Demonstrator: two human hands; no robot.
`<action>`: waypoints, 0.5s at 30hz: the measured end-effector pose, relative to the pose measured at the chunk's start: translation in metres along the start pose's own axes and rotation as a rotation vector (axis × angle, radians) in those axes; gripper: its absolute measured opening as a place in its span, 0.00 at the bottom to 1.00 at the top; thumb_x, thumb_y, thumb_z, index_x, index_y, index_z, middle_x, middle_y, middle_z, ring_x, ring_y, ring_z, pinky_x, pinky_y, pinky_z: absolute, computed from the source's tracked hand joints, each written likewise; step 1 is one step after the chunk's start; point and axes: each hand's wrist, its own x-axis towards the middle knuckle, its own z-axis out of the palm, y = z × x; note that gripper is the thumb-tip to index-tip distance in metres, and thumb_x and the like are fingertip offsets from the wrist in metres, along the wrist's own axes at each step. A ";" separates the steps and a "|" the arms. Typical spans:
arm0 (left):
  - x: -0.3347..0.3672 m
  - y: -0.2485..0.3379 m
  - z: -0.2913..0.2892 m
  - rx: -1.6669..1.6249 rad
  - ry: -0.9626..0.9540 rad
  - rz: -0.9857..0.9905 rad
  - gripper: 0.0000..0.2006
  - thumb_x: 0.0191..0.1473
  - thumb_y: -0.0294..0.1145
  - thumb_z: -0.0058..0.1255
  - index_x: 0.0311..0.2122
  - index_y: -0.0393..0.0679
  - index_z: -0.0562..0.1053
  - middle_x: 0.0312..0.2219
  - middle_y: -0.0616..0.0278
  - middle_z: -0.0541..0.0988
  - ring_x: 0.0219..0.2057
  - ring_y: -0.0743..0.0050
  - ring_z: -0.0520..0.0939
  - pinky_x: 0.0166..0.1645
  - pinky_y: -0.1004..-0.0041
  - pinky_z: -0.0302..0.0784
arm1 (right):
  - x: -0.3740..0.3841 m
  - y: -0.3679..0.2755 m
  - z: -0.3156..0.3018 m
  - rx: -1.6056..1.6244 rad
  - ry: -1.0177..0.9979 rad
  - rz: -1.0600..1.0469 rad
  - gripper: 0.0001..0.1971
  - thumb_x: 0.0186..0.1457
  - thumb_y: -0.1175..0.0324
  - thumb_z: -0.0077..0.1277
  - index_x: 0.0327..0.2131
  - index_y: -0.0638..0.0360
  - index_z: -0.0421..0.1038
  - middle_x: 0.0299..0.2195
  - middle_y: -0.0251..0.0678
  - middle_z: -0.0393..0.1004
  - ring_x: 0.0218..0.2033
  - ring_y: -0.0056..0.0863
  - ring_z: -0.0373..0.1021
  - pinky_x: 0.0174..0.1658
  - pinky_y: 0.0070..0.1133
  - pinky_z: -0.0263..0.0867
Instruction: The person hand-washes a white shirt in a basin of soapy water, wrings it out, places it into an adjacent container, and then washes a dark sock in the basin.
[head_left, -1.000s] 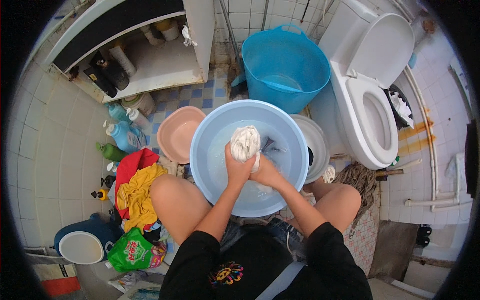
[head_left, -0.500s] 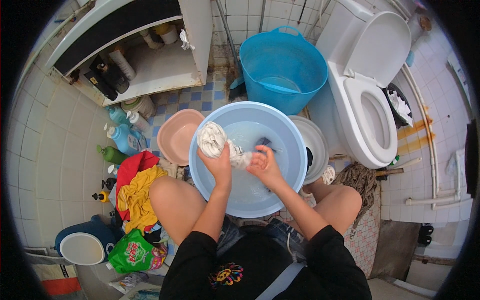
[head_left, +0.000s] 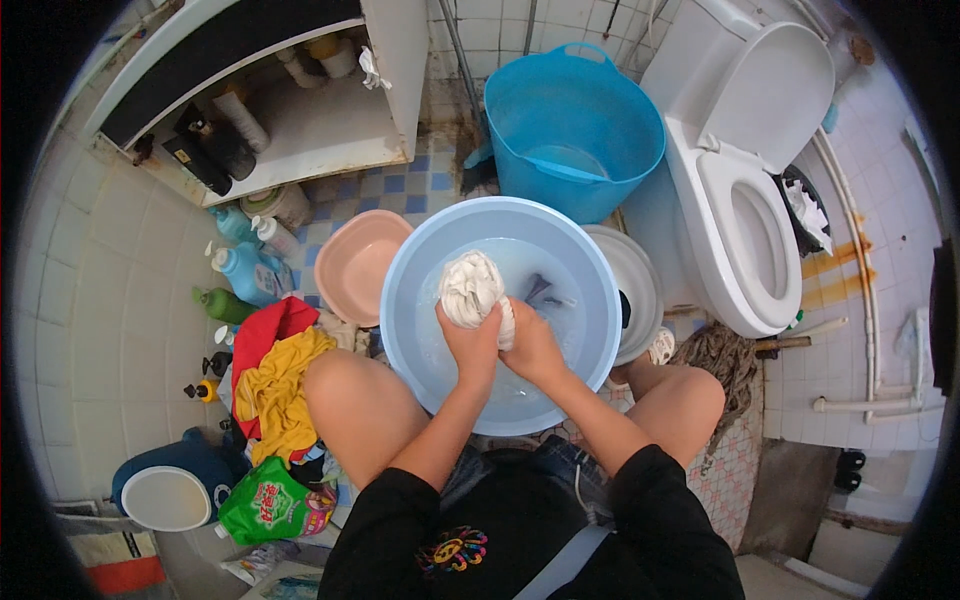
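A bunched white wet cloth (head_left: pixel 472 284) is held up over the large light-blue basin (head_left: pixel 397 300). My left hand (head_left: pixel 468 343) grips it from the left and below, fingers wrapped round it. Against its right side, my right hand (head_left: pixel 534 345) closes on a twisted part of the same cloth, its fingertips partly hidden. Cloudy water (head_left: pixel 510 260) fills the bottom of the basin, and a small dark cloth (head_left: pixel 540 288) lies in it to the right of my hands.
A pink basin (head_left: pixel 335 262) stands left of the blue one, a grey-white basin (head_left: pixel 640 290) right. Behind are a blue tub (head_left: pixel 575 110) and a toilet (head_left: pixel 752 240). Red and yellow clothes (head_left: pixel 285 385), a green detergent pouch (head_left: pixel 268 500) and several bottles (head_left: pixel 250 275) line the left.
My left hand has moved right with the white cloth, toward the basin's middle. My right hand, earlier with fingers spread by the cloth's trailing end, now closes on it beside the left.
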 end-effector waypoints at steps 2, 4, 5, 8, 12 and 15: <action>0.000 0.001 0.002 0.043 0.001 0.014 0.33 0.36 0.18 0.54 0.49 0.37 0.54 0.44 0.54 0.64 0.46 0.65 0.67 0.49 0.70 0.64 | -0.001 0.010 0.003 -0.001 0.031 0.013 0.22 0.32 0.75 0.57 0.36 0.65 0.63 0.32 0.51 0.69 0.36 0.48 0.66 0.38 0.31 0.63; 0.000 0.002 0.005 0.098 -0.073 0.094 0.33 0.34 0.18 0.53 0.49 0.37 0.54 0.43 0.54 0.65 0.45 0.66 0.68 0.49 0.71 0.63 | -0.001 0.021 0.008 0.001 0.058 0.023 0.19 0.32 0.74 0.57 0.33 0.65 0.64 0.29 0.51 0.70 0.34 0.49 0.67 0.36 0.31 0.64; 0.002 -0.001 0.003 0.100 -0.071 0.092 0.33 0.34 0.18 0.53 0.49 0.37 0.54 0.43 0.54 0.65 0.45 0.66 0.68 0.49 0.71 0.63 | 0.000 0.024 0.011 0.079 0.062 0.046 0.20 0.31 0.73 0.58 0.33 0.64 0.64 0.29 0.50 0.70 0.34 0.48 0.67 0.36 0.31 0.64; 0.006 -0.009 0.000 0.168 -0.090 0.134 0.32 0.33 0.18 0.53 0.48 0.37 0.55 0.42 0.55 0.66 0.44 0.67 0.69 0.49 0.72 0.63 | 0.000 0.030 0.014 0.184 0.040 0.086 0.21 0.31 0.72 0.58 0.34 0.64 0.64 0.29 0.50 0.71 0.35 0.47 0.68 0.37 0.29 0.64; 0.007 -0.011 -0.001 0.125 -0.123 0.107 0.33 0.31 0.20 0.54 0.47 0.37 0.57 0.41 0.54 0.65 0.44 0.66 0.68 0.49 0.70 0.62 | -0.001 0.039 0.016 0.232 -0.016 0.120 0.23 0.32 0.71 0.57 0.37 0.64 0.64 0.31 0.49 0.72 0.37 0.44 0.68 0.38 0.28 0.63; 0.011 -0.020 -0.003 0.152 -0.121 0.117 0.31 0.31 0.20 0.55 0.46 0.37 0.57 0.41 0.53 0.66 0.44 0.65 0.68 0.49 0.70 0.62 | -0.001 0.046 0.017 0.225 -0.057 0.128 0.23 0.32 0.70 0.57 0.37 0.65 0.65 0.31 0.49 0.72 0.37 0.44 0.68 0.39 0.29 0.63</action>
